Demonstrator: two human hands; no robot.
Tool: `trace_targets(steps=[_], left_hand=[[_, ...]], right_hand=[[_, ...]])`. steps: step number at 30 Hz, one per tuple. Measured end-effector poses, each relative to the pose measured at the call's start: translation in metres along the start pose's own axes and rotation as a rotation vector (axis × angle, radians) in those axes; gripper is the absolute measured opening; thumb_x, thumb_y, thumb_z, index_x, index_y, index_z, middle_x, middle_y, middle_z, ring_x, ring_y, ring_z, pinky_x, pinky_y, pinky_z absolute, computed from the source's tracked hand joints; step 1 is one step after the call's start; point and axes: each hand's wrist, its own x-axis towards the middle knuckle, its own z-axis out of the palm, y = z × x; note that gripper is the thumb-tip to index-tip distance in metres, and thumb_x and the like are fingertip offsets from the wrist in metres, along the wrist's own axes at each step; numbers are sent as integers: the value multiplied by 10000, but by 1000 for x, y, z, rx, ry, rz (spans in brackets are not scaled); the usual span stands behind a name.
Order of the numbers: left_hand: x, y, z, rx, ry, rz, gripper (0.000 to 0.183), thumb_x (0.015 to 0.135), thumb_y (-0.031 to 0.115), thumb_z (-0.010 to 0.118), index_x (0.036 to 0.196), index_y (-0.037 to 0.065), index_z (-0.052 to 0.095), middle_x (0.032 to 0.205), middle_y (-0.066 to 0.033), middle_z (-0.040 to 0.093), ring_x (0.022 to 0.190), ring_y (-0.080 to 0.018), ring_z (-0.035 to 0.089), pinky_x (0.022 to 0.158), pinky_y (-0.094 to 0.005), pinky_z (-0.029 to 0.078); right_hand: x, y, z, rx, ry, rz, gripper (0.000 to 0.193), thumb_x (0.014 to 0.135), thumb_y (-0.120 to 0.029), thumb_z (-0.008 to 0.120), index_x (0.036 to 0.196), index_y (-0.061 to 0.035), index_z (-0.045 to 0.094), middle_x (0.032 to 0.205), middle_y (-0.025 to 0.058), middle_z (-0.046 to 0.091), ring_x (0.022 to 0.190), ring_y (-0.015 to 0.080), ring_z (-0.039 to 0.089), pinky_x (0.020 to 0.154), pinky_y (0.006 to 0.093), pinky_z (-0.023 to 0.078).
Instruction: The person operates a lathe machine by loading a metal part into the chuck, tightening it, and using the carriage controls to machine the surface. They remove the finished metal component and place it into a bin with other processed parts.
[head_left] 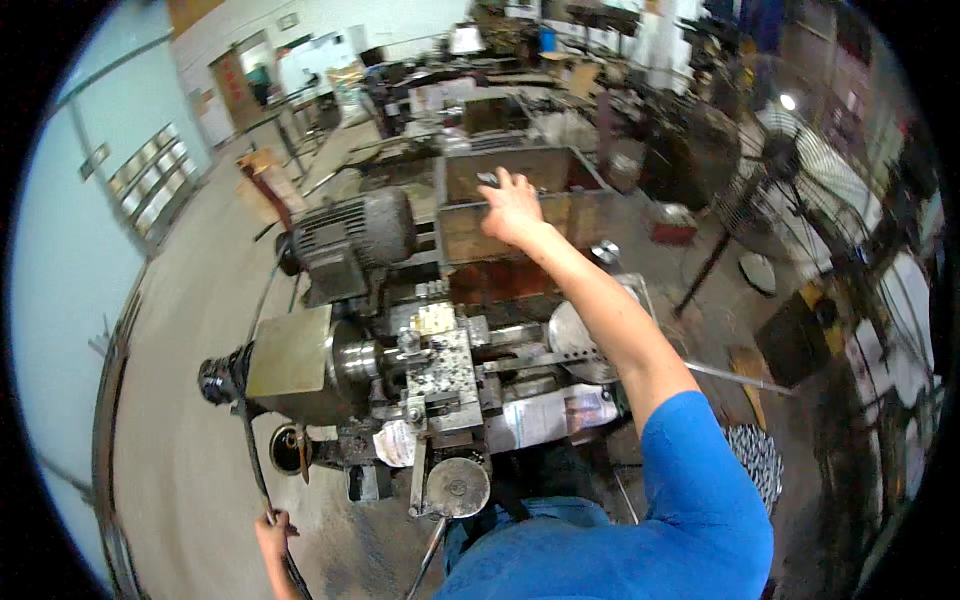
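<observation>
My right arm stretches forward over the machine, and my right hand is above the near part of a rectangular bin. A small metal part shows between its thumb and forefinger; its exact shape is too blurred to tell. Low on the left, my left hand is wrapped round a long dark lever that runs up to the machine's left end. Between my arms stands a small metal lathe, with a boxy headstock cover and a chip-strewn slide.
A finned electric motor sits behind the headstock. A round handwheel-like disc is close to my body. On the right stand a caged fan and a red box. Printed sheets lie along the lathe's near side.
</observation>
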Motion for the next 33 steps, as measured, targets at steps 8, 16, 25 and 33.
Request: trace_targets(steps=[8,16,25,33], left_hand=[[-25,1,-14,-12,130,-225,317,803,200,685,1006,-35,621,729,-177,630,622,-241,606,588,-345,532],[-10,-9,-22,-3,90,-273,321,790,182,695,1005,-41,613,727,-183,622,606,-241,595,588,-359,561],[10,-50,-30,-49,170,-99,401,773,244,702,956,-24,465,560,-89,522,449,-188,528,428,-326,452],[-16,-3,-14,28,131,-126,274,776,175,654,870,-63,557,583,-124,578,490,-185,595,455,-312,504]], right_hand=[[-207,33,-47,618,26,-18,463,554,-163,652,1006,-64,627,1218,188,503,1076,356,503,891,407,435],[-509,212,-92,-149,-336,999,286,558,-192,638,803,-46,664,874,148,637,869,311,612,765,390,505],[-557,314,-50,-345,-947,912,318,689,-227,589,921,-17,647,991,179,636,986,294,589,887,380,449],[-538,316,-46,-450,-1320,699,352,685,-229,649,941,12,634,1043,202,614,993,312,584,865,387,474]])
